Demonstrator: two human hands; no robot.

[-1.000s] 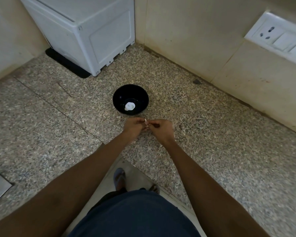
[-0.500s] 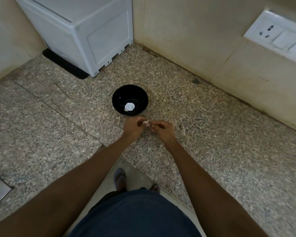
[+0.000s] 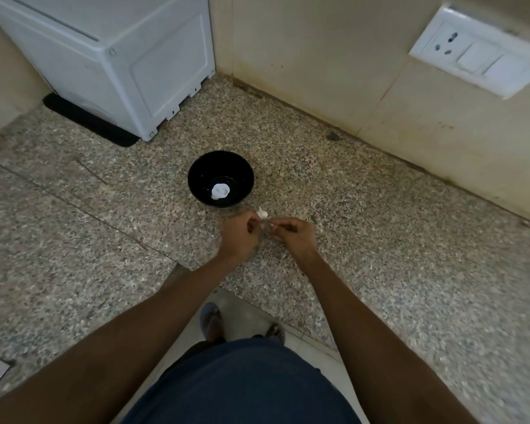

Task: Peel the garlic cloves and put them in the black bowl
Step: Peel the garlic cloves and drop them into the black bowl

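— Hands at work where?
— Left hand and right hand meet over the speckled desk, each grip pinching a garlic clove just beside the black bowl.
— Inside the bowl?
— One white peeled clove.

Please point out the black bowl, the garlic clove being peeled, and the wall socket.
black bowl (image 3: 201,166): head view, on its inner left wall.
garlic clove (image 3: 261,213): head view, on its white tip above the fingers.
wall socket (image 3: 447,44): head view, on the plate between the pin holes.
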